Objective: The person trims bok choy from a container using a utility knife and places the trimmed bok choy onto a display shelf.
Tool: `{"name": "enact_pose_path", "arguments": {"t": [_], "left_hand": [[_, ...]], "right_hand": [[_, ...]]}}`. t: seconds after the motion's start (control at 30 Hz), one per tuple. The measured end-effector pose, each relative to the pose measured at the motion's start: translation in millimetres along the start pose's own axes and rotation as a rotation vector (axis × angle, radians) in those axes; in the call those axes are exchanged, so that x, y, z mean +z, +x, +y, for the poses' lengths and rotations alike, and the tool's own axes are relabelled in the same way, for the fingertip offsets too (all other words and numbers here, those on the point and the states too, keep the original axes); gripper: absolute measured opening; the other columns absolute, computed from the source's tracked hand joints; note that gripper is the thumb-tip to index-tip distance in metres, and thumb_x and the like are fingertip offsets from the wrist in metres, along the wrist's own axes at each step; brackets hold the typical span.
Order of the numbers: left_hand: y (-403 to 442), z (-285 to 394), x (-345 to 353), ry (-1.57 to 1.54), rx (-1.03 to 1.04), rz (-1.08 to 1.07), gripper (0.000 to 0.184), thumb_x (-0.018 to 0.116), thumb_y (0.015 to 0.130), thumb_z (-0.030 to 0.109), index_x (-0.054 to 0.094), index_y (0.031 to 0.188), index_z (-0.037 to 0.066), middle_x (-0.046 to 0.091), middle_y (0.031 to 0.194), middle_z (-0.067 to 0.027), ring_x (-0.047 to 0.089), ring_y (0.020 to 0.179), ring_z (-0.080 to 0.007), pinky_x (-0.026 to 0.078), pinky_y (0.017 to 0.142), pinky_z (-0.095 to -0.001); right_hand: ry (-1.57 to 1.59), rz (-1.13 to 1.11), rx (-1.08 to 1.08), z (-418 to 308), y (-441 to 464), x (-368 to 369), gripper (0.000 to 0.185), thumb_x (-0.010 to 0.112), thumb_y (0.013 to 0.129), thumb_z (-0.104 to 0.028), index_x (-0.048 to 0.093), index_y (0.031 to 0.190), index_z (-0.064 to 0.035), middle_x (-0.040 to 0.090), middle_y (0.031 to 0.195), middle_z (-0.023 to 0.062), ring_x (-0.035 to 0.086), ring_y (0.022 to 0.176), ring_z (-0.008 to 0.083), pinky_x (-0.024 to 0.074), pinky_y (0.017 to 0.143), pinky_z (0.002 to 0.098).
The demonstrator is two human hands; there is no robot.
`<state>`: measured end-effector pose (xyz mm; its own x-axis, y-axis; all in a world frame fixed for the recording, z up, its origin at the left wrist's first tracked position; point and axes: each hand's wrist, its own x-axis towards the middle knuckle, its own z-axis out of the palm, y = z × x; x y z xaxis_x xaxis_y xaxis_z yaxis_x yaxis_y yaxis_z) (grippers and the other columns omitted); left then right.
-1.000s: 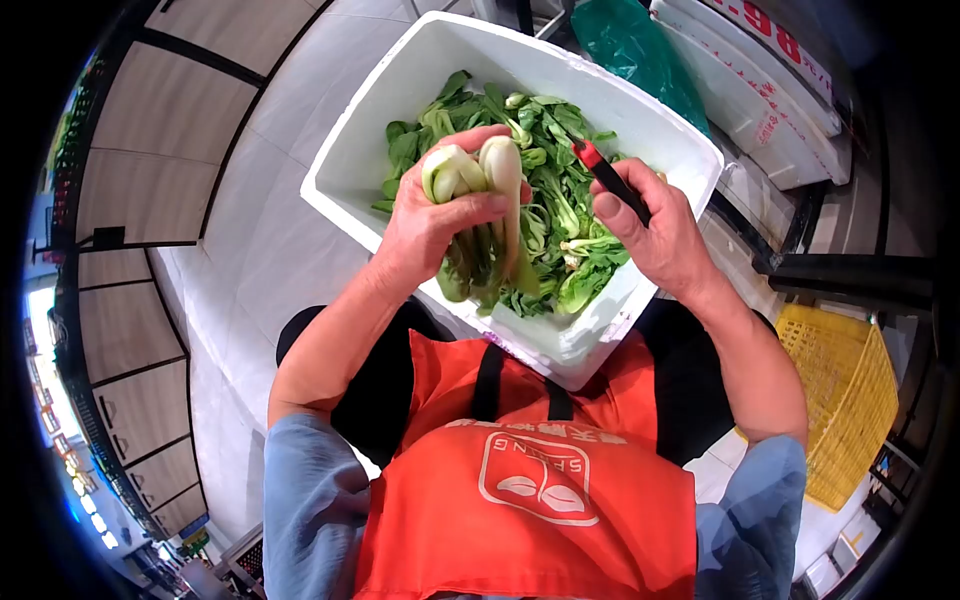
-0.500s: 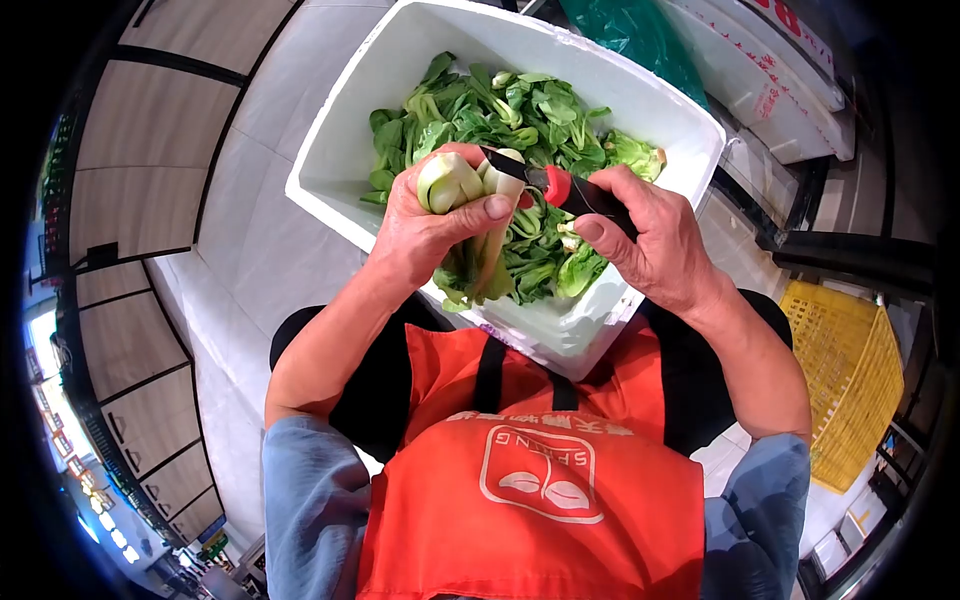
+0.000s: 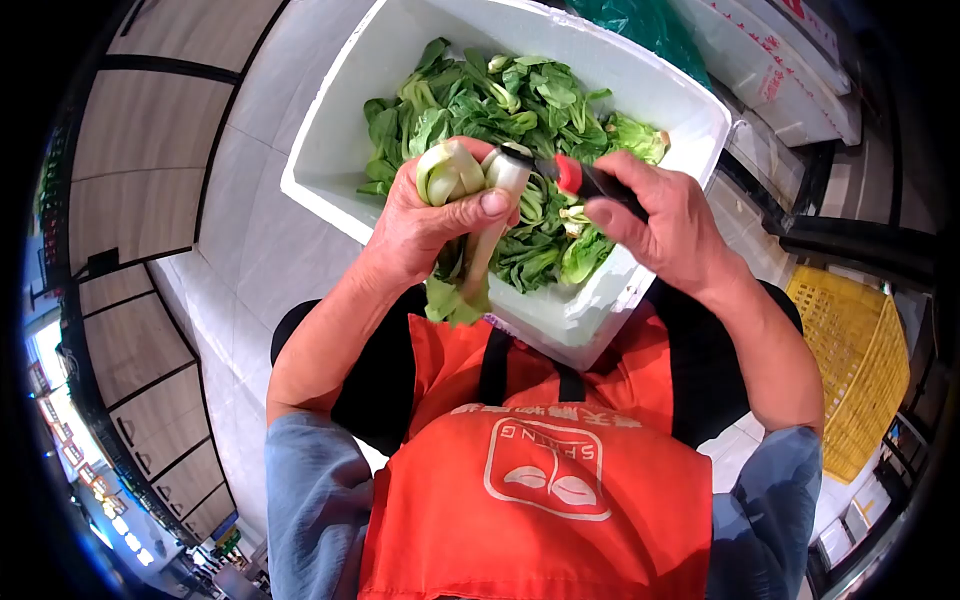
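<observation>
My left hand (image 3: 425, 215) is closed around a bok choy (image 3: 450, 172), its pale base pointing up and its leaves hanging down below the fingers. One whitish stalk (image 3: 508, 175) stands apart from the rest of the head, with my thumb pressed across it. My right hand (image 3: 665, 215) grips the black-and-red handle of a knife (image 3: 590, 180). Its dark blade reaches left to the top end of that stalk and appears to touch it. Both hands are above a white foam box (image 3: 335, 150) that holds many loose green bok choy (image 3: 470, 105).
A yellow plastic crate (image 3: 850, 370) stands on the floor at the right. Green plastic (image 3: 650, 30) and white printed boxes (image 3: 785, 80) are beyond the foam box. Wood-grain cabinets (image 3: 150, 150) line the left side. The red apron (image 3: 540, 500) covers my lap.
The knife blade has turned from showing its flat side to nearly edge-on at the stalk's tip. My right hand has shifted slightly right, and the held leaves hang a little lower.
</observation>
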<state>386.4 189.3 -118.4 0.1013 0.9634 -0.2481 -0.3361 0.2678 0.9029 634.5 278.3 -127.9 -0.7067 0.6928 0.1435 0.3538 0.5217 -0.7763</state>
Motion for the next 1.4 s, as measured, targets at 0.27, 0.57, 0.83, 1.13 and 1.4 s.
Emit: {"name": "enact_pose_path", "arguments": {"t": [0.27,0.57,0.83,1.13,1.4], "left_hand": [[4,15,-31,0.098,0.202,0.106,0.059,0.088,0.071,0.016,0.058,0.12,0.004,0.069,0.094,-0.0101,0.072,0.087,-0.0245,0.061,0.08,-0.0418],[18,4,-41,0.976,0.247,0.273,0.046,0.085,0.073,0.009,0.063,0.113,0.007,0.071,0.099,-0.0059,0.071,0.088,-0.0186,0.06,0.072,-0.0325],[104,-159,-56,1.925,0.487,-0.582,0.031,0.067,0.076,0.007,0.058,0.106,0.009,0.062,0.099,-0.0094,0.064,0.099,-0.0271,0.047,0.098,-0.0415],[114,-205,-74,2.03,0.646,-0.606,0.018,0.063,0.078,0.011,0.061,0.096,0.012,0.062,0.089,-0.0047,0.063,0.093,-0.0226,0.045,0.095,-0.0384],[80,-93,-55,1.372,0.199,-0.091,0.039,0.081,0.076,0.022,0.063,0.109,0.014,0.069,0.099,-0.0085,0.068,0.095,-0.0236,0.05,0.088,-0.0381]], "right_hand": [[0.007,-0.202,0.376,48,6,2,0.064,0.053,0.094,-0.062,0.061,0.077,-0.0009,0.053,0.056,0.0098,0.054,0.055,0.0216,0.0431,0.055,0.0407],[0.193,-0.025,0.316,41,25,-13,0.076,0.05,0.091,-0.071,0.066,0.082,0.0018,0.049,0.062,0.001,0.051,0.063,0.0106,0.044,0.059,0.0294],[0.188,0.047,0.252,48,16,-7,0.069,0.055,0.092,-0.065,0.067,0.086,0.0027,0.054,0.06,0.0066,0.055,0.059,0.015,0.0465,0.059,0.032],[0.133,-0.037,0.296,42,10,-17,0.059,0.056,0.096,-0.058,0.062,0.089,-0.0005,0.043,0.067,-0.0044,0.038,0.064,0.0051,0.0344,0.056,0.0247],[0.186,0.05,0.261,48,13,-15,0.06,0.055,0.094,-0.062,0.061,0.087,-0.0022,0.043,0.066,-0.0041,0.04,0.063,0.0053,0.0352,0.056,0.024]]}}
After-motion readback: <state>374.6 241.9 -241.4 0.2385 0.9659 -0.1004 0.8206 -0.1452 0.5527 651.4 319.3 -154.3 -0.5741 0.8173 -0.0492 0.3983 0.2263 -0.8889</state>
